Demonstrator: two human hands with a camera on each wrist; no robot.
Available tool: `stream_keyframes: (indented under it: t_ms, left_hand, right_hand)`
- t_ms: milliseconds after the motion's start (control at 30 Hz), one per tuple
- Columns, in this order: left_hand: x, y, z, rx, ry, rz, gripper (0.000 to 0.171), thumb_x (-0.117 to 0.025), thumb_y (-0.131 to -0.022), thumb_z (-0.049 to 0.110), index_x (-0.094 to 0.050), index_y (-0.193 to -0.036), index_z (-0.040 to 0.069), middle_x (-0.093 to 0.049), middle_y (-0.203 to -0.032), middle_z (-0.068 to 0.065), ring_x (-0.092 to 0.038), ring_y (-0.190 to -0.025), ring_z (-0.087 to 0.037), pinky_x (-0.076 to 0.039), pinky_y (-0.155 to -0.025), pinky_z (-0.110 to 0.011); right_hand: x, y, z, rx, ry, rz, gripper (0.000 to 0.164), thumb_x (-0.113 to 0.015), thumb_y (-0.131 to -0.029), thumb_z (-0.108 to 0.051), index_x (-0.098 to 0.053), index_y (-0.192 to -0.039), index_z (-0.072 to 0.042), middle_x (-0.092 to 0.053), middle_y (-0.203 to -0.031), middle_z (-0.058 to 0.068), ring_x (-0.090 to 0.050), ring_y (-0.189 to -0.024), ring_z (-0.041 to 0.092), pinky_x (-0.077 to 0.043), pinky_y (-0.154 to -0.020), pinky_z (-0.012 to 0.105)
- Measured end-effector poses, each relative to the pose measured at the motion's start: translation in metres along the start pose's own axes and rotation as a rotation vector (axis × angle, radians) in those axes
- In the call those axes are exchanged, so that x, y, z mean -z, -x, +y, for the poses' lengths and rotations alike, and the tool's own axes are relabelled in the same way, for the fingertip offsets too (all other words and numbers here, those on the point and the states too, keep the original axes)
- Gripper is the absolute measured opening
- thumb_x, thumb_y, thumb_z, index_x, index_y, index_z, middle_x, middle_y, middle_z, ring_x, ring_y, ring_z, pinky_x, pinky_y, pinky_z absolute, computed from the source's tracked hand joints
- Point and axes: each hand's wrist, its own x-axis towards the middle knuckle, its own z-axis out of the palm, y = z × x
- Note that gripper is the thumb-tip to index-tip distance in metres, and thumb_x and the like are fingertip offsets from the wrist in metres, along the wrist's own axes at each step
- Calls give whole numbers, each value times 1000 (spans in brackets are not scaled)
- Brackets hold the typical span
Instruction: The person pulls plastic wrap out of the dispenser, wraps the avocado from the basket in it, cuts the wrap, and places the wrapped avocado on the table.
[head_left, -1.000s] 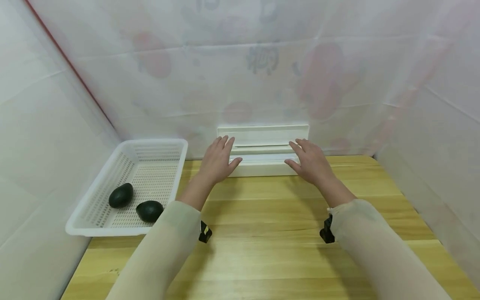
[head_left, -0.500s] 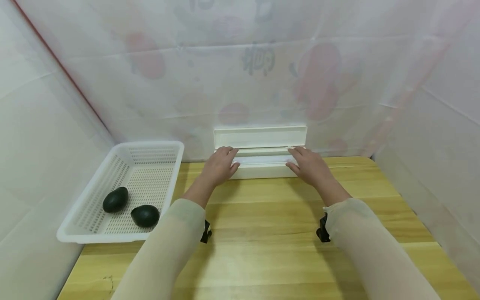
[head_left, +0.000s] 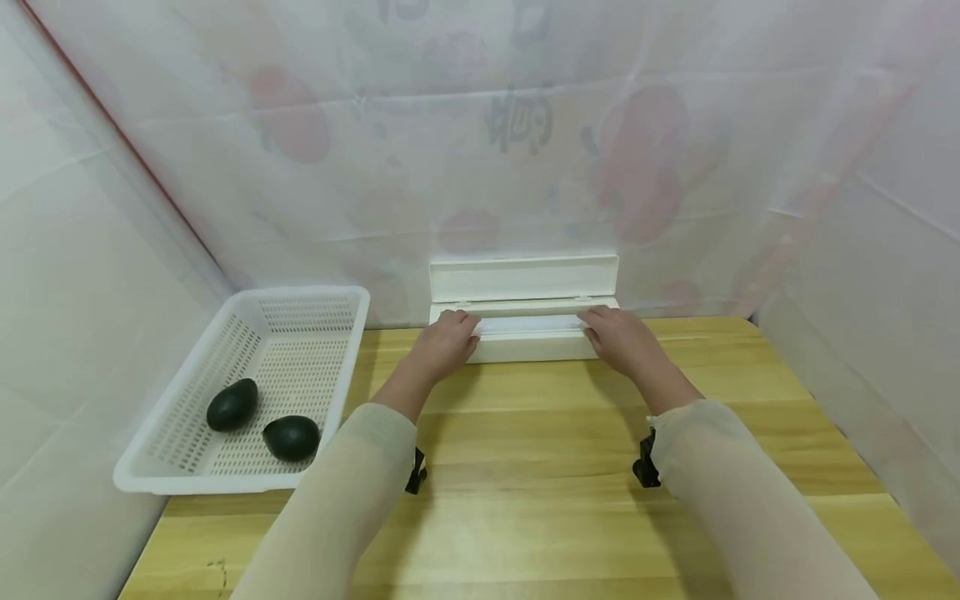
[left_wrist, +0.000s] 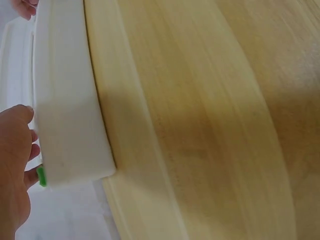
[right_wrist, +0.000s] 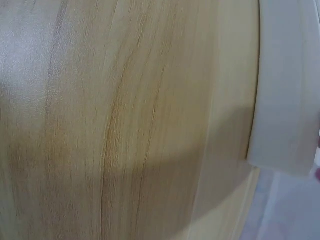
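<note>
A long white cling film box stands at the table's back edge, its hinged lid raised against the curtain. A pale film roll lies inside. At the box's left end my left hand curls its fingers over the front rim, thumb close to them, pinching at the film. My right hand does the same at the right end. In the left wrist view a green tab shows at the box's corner beside the fingers. Only fingertips of the right hand enter the right wrist view. The clear film itself is hard to see.
On the left is a white plastic basket holding two dark green avocados, one behind the other. Printed white curtains enclose the wooden table at the back and sides.
Both hands have come down from above the box, spread fingers curling in at the two ends of the roll. The lid stays raised and the avocados lie as before.
</note>
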Motion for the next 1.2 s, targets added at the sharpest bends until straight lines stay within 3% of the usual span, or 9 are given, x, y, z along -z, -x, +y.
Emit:
stream_keyframes:
  t_ms: [400, 700, 967, 1200]
  left_hand:
    - [-10, 6, -6, -15, 2, 77, 25, -52, -101, 15, -62, -122, 4, -63, -122, -12, -56, -118, -28, -50, -97, -38]
    - [-12, 8, -12, 19, 2, 35, 32, -47, -100, 2, -60, -129, 4, -61, -126, -13, -53, -123, -29, -46, -104, -37]
    - [-13, 9, -15, -4, -42, 58, 42, -53, -89, -11, -60, -128, 3, -62, -125, -12, -54, -122, -28, -45, -105, -35]
    - [-10, 6, -12, 0, -22, 55, 37, -57, -91, -4, -61, -127, 3, -63, -124, -12, -55, -120, -27, -47, -102, -35]
  right_hand:
    - [-3, 2, 3, -11, -27, -20, 32, -46, -103, -11, -59, -128, 3, -61, -125, 22, -58, -116, 41, -48, -98, 51]
    - [-5, 3, 9, -8, -26, 11, 22, -47, -102, -9, -66, -103, 1, -65, -100, 16, -60, -96, 36, -51, -85, 48]
    - [-4, 0, 11, -23, -47, -2, 24, -46, -103, -9, -66, -109, 3, -65, -106, 19, -60, -102, 38, -50, -90, 50]
    - [-3, -2, 12, -73, -61, -41, 26, -43, -104, -10, -66, -109, 3, -65, -111, 19, -58, -106, 38, -50, -92, 50]
